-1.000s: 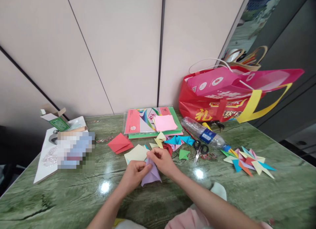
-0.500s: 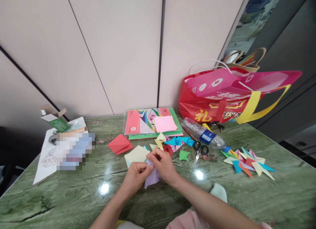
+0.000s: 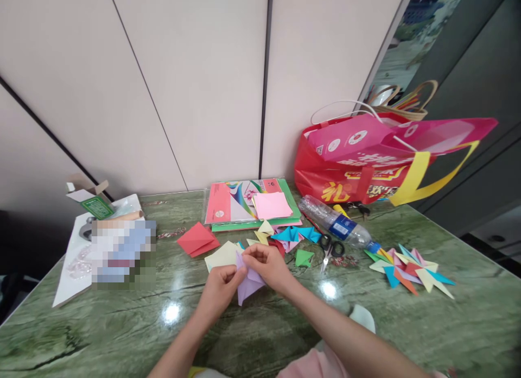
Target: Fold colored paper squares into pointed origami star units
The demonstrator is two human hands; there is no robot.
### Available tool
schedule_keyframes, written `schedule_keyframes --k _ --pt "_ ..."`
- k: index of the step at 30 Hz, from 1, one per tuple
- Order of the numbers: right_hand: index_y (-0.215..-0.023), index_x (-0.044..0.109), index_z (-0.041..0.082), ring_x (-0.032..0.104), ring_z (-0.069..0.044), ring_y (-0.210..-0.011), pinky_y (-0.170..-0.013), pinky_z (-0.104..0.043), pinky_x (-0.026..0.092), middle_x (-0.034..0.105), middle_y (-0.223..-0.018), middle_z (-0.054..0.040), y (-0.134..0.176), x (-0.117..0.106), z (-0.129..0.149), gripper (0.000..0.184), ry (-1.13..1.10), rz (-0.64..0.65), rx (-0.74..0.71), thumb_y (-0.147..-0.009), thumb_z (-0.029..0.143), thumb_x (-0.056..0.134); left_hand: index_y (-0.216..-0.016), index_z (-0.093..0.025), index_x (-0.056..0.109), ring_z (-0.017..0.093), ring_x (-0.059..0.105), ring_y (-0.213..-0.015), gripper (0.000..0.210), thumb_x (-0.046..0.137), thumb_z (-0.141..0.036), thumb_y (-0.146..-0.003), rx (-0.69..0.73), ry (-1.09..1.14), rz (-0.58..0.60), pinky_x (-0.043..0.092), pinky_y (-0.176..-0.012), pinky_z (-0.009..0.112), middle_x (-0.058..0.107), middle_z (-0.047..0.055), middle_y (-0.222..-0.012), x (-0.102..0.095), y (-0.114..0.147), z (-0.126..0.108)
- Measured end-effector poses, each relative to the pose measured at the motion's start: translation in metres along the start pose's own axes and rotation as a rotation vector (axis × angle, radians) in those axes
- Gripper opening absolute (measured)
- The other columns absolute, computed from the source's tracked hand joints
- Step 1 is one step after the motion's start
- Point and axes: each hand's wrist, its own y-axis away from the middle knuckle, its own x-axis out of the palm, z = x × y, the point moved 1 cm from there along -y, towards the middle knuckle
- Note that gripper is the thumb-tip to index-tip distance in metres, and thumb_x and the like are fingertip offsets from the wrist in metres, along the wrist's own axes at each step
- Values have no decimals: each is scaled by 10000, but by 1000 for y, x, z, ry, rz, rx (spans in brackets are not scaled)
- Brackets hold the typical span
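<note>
A creased piece of lilac origami paper (image 3: 249,287) is held above the tabletop, between my two hands. My left hand (image 3: 223,287) pinches its left side between thumb and fingers. At its upper right edge, my right hand (image 3: 268,266) is closed on the same paper, hiding part of it. Just behind the hands lie a cream folded paper (image 3: 222,254) and a red folded paper (image 3: 197,239). Several blue, pink and yellow folded pieces, among them a blue one (image 3: 291,233), lie beyond my right hand, with a small green piece (image 3: 303,257) beside them.
Black-handled scissors (image 3: 326,254) and a plastic bottle (image 3: 337,223) lie to the right. A multicoloured paper star (image 3: 411,266) is farther right. Paper packs (image 3: 236,201) stand against the wall, beside a red gift bag (image 3: 345,174). A white board (image 3: 67,283) carries items at left.
The lilac paper has turned between my fingers, so a pointed upper corner and more of its creased face now show. Both hands keep hold of it.
</note>
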Motion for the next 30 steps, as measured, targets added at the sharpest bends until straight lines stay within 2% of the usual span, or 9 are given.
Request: schedule_keyframes --k 4,6,8,12,17,24,30 --pt "-723 568 151 539 -108 -596 -586 -233 414 583 -660 9 -2 -5 0 129 47 9 -18 -666 254 620 -545 -143 501 97 411 -494 375 571 -488 -674 -45 147 74 358 -462 201 432 -39 -509 -1 -2 0" --pt "-760 531 160 525 -95 -570 -554 -218 401 561 -641 27 -3 -7 1 163 41 26 -7 -655 237 630 -682 -140 577 141 518 -586 324 591 -464 -672 -54 238 33 454 -540 251 541 -10 -604 -3 -3 0" --pt "-785 498 169 511 -85 -548 -532 -205 392 547 -627 42 -2 -7 3 201 35 69 3 -648 220 636 -760 -149 613 167 563 -665 288 613 -423 -672 -39 275 -31 491 -581 275 599 10 -686 -7 -3 1" --pt "-773 490 166 499 -75 -532 -525 -199 395 538 -619 44 1 -3 3 179 60 158 20 -648 184 617 -622 -133 647 146 565 -588 218 648 -347 -661 -2 222 -95 490 -545 245 614 13 -615 -11 -4 4" --pt "-706 548 143 481 -66 -535 -531 -192 389 529 -619 35 2 -1 2 54 147 190 -6 -653 133 559 -557 -125 643 122 558 -469 225 658 -329 -651 -9 208 -114 450 -490 214 602 1 -504 -11 -4 5" --pt "-653 577 139 484 -69 -519 -516 -189 388 558 -604 28 -2 -2 0 65 180 150 -5 -618 103 536 -499 -125 603 118 553 -414 246 690 -337 -588 -68 320 -171 446 -452 213 575 -16 -454 -9 -4 2" --pt "-648 583 139 473 -66 -490 -491 -187 375 557 -581 33 -5 -7 1 96 146 96 47 -592 90 523 -517 -121 614 111 539 -442 244 703 -340 -578 -48 397 -252 472 -468 225 602 0 -492 -26 -8 6"
